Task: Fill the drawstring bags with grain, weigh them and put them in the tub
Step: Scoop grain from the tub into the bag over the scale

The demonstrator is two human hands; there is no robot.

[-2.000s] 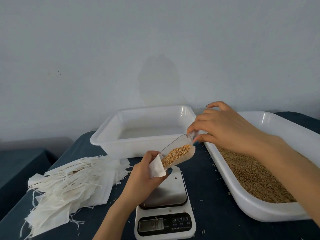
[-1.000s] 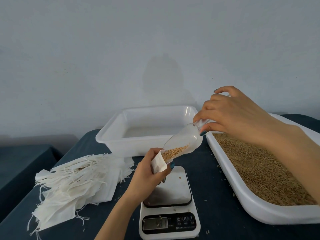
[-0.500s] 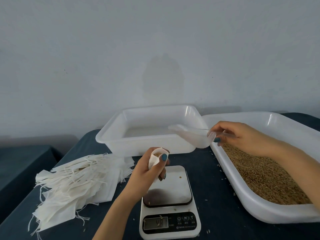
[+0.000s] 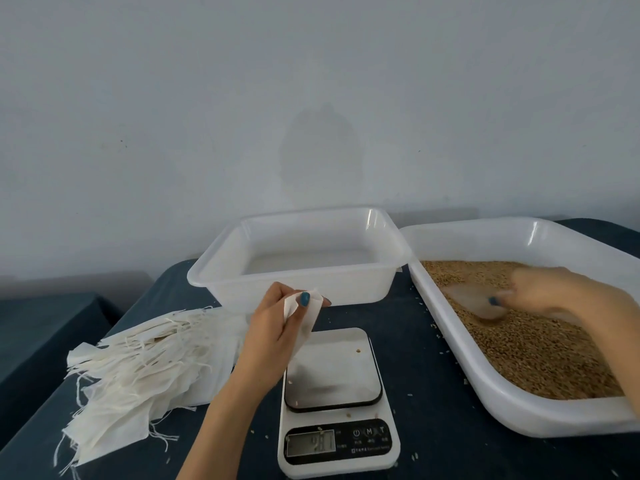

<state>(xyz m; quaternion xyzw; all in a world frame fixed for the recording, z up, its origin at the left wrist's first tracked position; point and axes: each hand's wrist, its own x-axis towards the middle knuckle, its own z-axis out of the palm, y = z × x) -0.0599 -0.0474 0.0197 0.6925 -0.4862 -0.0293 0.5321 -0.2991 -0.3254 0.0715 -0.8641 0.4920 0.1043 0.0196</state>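
Observation:
My left hand [image 4: 273, 327] pinches a small white drawstring bag [image 4: 303, 318] by its top and holds it upright just above the far left corner of the scale [image 4: 334, 400]. My right hand [image 4: 554, 292], blurred with motion, grips a clear plastic scoop [image 4: 474, 301] whose mouth lies in the brown grain [image 4: 533, 341] filling the large white tray [image 4: 491, 389] on the right. An empty white tub [image 4: 304, 278] stands behind the scale. The scale's steel plate bears only a stray grain or two.
A heap of flat white drawstring bags [image 4: 138, 372] lies left of the scale on the dark blue table [image 4: 426, 403]. Loose grains are scattered around the scale and the tray. A pale wall rises right behind the tub. The table drops off at the left.
The scoop emptied its grain into the bag, then my right hand swung it right and down into the grain tray. My left hand kept the bag above the scale, its top now pinched.

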